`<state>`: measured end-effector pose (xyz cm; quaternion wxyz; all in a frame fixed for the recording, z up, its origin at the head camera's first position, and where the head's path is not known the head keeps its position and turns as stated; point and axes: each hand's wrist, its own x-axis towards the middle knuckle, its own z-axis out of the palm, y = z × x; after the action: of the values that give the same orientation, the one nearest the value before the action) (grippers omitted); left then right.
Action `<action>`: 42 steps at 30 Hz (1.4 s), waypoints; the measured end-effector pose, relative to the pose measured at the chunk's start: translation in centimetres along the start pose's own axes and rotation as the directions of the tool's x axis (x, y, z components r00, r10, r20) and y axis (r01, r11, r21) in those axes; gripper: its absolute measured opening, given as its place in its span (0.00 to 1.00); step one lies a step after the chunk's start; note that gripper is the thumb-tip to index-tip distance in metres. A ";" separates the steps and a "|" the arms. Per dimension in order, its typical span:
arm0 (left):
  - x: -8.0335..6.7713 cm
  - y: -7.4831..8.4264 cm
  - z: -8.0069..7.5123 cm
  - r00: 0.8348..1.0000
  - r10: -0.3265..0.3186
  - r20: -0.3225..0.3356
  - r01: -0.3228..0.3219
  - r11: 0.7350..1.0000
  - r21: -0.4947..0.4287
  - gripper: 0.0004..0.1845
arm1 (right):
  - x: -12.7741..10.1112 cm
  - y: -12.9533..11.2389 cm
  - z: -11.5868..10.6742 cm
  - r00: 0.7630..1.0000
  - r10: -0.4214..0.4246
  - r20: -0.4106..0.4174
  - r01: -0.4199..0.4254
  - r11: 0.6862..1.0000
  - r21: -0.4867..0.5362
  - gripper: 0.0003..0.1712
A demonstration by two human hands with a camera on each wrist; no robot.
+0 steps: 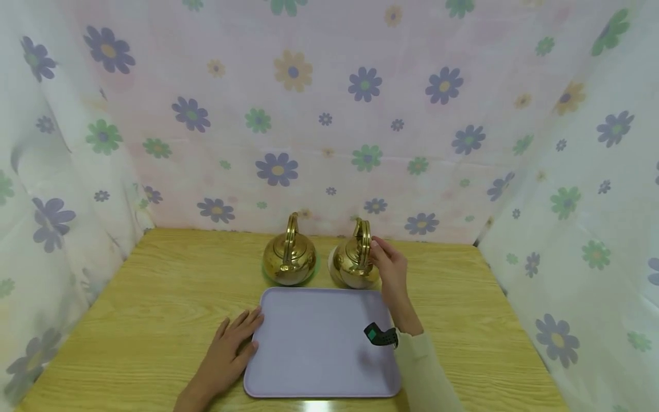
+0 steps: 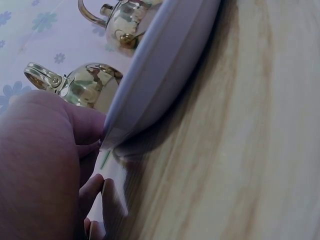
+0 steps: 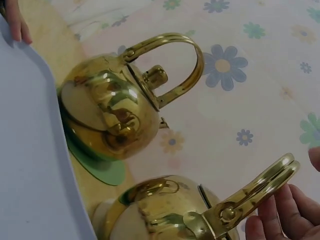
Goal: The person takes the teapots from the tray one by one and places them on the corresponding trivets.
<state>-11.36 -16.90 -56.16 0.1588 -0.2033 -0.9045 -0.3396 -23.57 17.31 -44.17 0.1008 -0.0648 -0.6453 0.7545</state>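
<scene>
Left hand (image 1: 226,355) lies flat on the wooden table (image 1: 154,309), fingers spread and relaxed, tips touching the near-left edge of the lavender tray (image 1: 314,343). Tray sits centred on the table, nothing on it. Right hand (image 1: 391,272) reaches past the tray's far-right corner; a black band with a green patch (image 1: 381,335) sits at the wrist. Its fingers (image 3: 280,210) touch the upright handle of the right-hand brass kettle (image 1: 352,263), loosely curled beside it; firm grip cannot be told. Second brass kettle (image 1: 289,257) stands just left, on a green coaster (image 3: 102,170). Flowered curtain (image 1: 329,114) behind.
</scene>
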 end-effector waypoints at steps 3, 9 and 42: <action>0.0 0.0 0.0 1.000 0.004 -0.003 -0.004 1.000 0.003 0.27 | 0.5 -0.3 0.3 0.999 0.024 0.041 -0.021 0.997 -0.070 0.24; 0.0 -0.1 0.1 1.000 0.004 0.002 -0.004 1.000 0.010 0.27 | 1.4 -0.7 1.1 0.998 0.047 0.051 -0.041 0.993 -0.113 0.24; 0.0 -0.1 -0.1 0.999 -0.029 0.032 0.030 0.999 -0.027 0.27 | 0.6 -2.2 1.7 0.988 -0.145 0.053 0.138 0.984 0.112 0.19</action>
<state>-11.34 -17.04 -56.10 0.1364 -0.1974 -0.9051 -0.3511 -24.34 16.11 -41.68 0.1376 0.0100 -0.6092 0.7809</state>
